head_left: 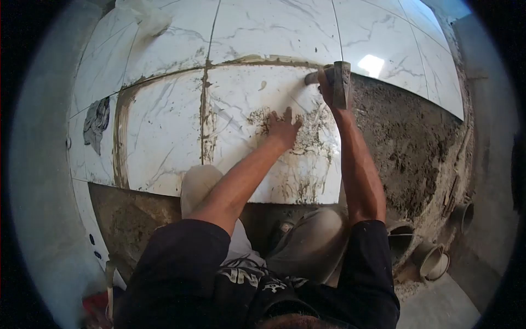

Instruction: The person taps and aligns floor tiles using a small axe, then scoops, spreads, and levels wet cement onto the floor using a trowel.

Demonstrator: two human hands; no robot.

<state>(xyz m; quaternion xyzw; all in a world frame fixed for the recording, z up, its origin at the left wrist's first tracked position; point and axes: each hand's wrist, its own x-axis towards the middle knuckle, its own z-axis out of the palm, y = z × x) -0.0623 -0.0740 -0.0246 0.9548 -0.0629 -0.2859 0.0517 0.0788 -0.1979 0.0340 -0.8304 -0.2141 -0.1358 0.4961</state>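
Note:
My left hand (284,130) lies with its fingers spread on a white marbled tile (241,159), among smears of wet mortar. My right hand (325,90) is closed near the tile's upper right corner around what looks like a mallet (342,85). A rounded end of this tool pokes out left of the fist, and a long block shows on its right. How far the tool stands above the tile I cannot tell. Mortar-stained joints run along the tile's upper and left edges.
Rough mortar bed (405,142) lies right of the tile. A grey rag (97,125) rests on tiles at left, and a plastic bag (145,19) at the upper left. Buckets (433,261) stand at lower right. Bare ground (131,214) shows at lower left, beside my knees.

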